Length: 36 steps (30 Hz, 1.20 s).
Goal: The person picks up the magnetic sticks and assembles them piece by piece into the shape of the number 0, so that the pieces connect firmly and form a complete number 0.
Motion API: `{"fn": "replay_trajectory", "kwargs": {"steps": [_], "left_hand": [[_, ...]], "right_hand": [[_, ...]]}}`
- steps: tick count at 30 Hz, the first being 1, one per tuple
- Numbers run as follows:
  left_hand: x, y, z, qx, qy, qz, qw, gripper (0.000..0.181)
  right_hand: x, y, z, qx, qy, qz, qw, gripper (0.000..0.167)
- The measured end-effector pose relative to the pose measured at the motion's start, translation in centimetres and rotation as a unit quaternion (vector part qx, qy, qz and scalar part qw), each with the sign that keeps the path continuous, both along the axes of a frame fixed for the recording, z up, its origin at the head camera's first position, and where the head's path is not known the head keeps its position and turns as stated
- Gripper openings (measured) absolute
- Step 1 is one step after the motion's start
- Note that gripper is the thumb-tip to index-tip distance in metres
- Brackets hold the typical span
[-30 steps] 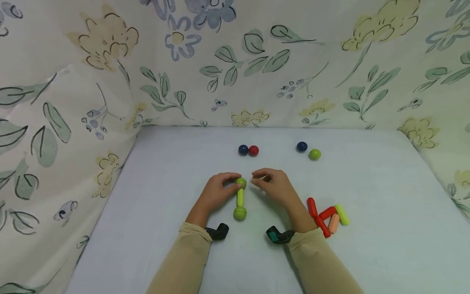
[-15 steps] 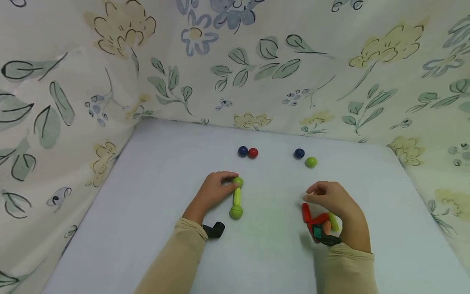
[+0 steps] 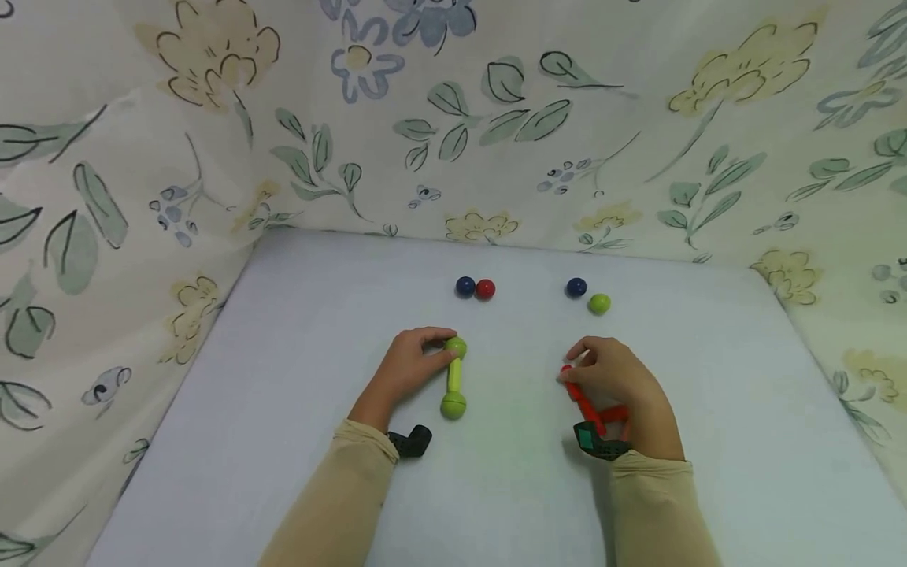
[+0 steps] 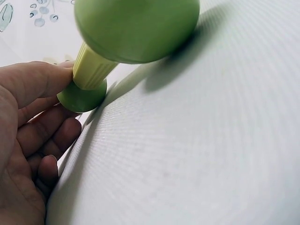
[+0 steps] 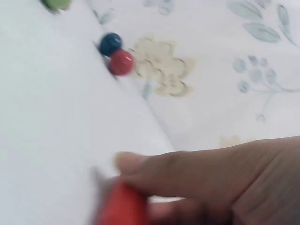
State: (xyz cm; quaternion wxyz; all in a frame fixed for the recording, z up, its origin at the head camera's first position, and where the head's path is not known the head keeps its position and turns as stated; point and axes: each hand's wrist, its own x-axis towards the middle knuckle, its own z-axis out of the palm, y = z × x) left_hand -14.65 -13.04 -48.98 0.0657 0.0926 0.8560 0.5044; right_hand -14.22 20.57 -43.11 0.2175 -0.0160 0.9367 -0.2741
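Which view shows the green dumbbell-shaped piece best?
The head view: the green dumbbell-shaped piece appears from end to end. Left wrist: close, but cut off at the top. Right wrist: at most a green bit.

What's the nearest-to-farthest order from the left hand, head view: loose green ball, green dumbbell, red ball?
1. Green dumbbell: touching the left hand, its far end pinched.
2. Red ball: ahead and to the right.
3. Loose green ball: much farther over to the right.
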Motion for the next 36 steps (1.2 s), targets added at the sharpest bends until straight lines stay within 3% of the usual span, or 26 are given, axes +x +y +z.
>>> {"fn": "replay_trajectory", "kwargs": {"steps": [3, 6, 14, 18, 25, 32, 36], "left_hand": [[0.1, 0.1, 0.2, -0.004, 0.001, -0.001, 1.0000, 0.033], [0.1, 0.1, 0.3, -0.006, 0.000, 0.002, 1.0000, 0.033], [-0.1, 0.3, 0.6, -0.013, -0.005, 0.003, 0.9999, 0.031], [-0.1, 0.2, 0.5, -0.019, -0.008, 0.005, 0.9998, 0.031], [0.1, 0.2, 0.2, -0.015, -0.017, 0.011, 0.9997, 0.031], [0.2, 0.2, 0.2, -0.010, -0.016, 0.012, 0.9997, 0.031], [0.2, 0.3, 0.3, -0.010, -0.015, 0.010, 0.9998, 0.031]], "right_hand": [[-0.3, -1.5, -0.5, -0.010, 0.038, -0.001, 0.9992, 0.033], [-0.4, -2.6, -0.8, -0.018, 0.045, 0.004, 0.9988, 0.034], [0.1, -2.4, 1.2, -0.004, 0.010, 0.014, 0.9998, 0.050], [0.4, -2.8, 1.8, -0.006, -0.001, 0.013, 0.9999, 0.048], [0.2, -4.0, 0.6, -0.008, -0.016, 0.006, 0.9998, 0.038], [0.2, -4.6, 0.4, 0.009, 0.019, 0.015, 0.9997, 0.036], [0.3, -4.7, 0.4, 0.004, 0.018, 0.010, 0.9998, 0.034]]}}
